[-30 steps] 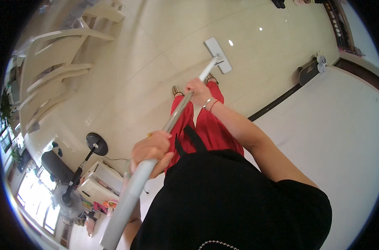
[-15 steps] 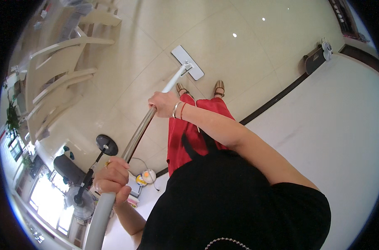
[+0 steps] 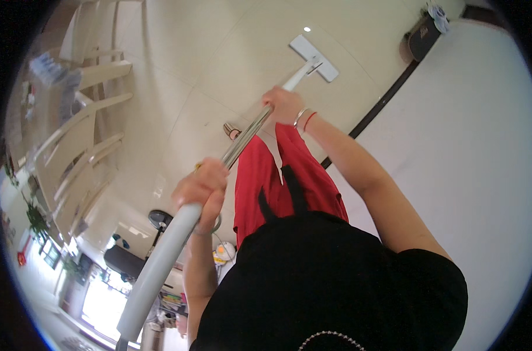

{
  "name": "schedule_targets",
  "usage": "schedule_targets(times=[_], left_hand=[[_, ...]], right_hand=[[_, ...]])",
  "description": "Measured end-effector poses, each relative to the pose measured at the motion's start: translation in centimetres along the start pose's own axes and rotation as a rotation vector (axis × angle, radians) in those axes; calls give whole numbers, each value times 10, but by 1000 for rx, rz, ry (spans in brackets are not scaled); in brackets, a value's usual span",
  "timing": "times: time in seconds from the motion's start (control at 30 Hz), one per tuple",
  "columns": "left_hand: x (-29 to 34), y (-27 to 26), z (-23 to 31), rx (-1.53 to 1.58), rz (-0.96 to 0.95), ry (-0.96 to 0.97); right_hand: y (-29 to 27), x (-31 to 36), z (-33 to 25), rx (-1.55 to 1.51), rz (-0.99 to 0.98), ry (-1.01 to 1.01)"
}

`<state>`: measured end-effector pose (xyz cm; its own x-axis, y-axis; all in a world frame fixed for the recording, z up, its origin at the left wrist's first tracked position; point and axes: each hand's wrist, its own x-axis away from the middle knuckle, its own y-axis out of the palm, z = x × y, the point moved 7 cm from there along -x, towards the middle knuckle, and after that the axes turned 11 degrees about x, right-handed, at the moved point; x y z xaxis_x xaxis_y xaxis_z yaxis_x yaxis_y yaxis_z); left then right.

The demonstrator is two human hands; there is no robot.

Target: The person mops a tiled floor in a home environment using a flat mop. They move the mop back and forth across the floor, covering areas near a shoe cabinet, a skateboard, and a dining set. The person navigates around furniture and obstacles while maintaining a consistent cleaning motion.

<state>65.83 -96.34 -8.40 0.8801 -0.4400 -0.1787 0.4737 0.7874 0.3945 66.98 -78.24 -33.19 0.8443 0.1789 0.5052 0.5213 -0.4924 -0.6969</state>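
Observation:
A long flat mop [image 3: 247, 138] slants across the view, with a light grey grip, a bare silver pole and a white lower section. My left hand [image 3: 201, 190], slightly blurred, wraps round the pole just above where the thick grey grip starts. Farther down, my right hand [image 3: 282, 105] is closed round the pole close to its white section. The white rectangular mop head [image 3: 327, 71] lies on the tiled floor [image 3: 219, 64], ahead of my feet and to the right. One shoe [image 3: 232, 131] shows beside the red trousers.
Pale wooden chairs [image 3: 67, 158] stand along the left. On the right runs a white wall [image 3: 441, 128] with a dark skirting strip [image 3: 383, 105]. A dark skateboard [image 3: 424, 38] leans near the far right corner. Behind my left arm are a ball [image 3: 224, 251] and a dark stool-like object [image 3: 124, 261].
Both hands have pushed the mop forward and to the right. Its head has slid farther from my feet, toward the wall. My body and view have shifted along with a step.

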Motion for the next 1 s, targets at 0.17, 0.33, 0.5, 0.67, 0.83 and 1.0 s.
schedule_targets(times=[0.17,0.33,0.5,0.67,0.83,1.0], left_hand=[[-30,64,-100,49,-97,-79],[-26,118,-156,196,-213,-115],[8,131,-143,124,-411,-98],[23,85,-99,87,-543,-170],[43,3,-27,19,-579,-225],[60,-88,73,-85,-580,-294]], right_hand=[[-16,38,144,-24,162,220],[-9,77,220,-11,225,289],[18,111,208,-43,329,264],[61,112,142,-105,406,304],[124,86,36,-180,526,270],[140,39,-122,-252,528,247]])
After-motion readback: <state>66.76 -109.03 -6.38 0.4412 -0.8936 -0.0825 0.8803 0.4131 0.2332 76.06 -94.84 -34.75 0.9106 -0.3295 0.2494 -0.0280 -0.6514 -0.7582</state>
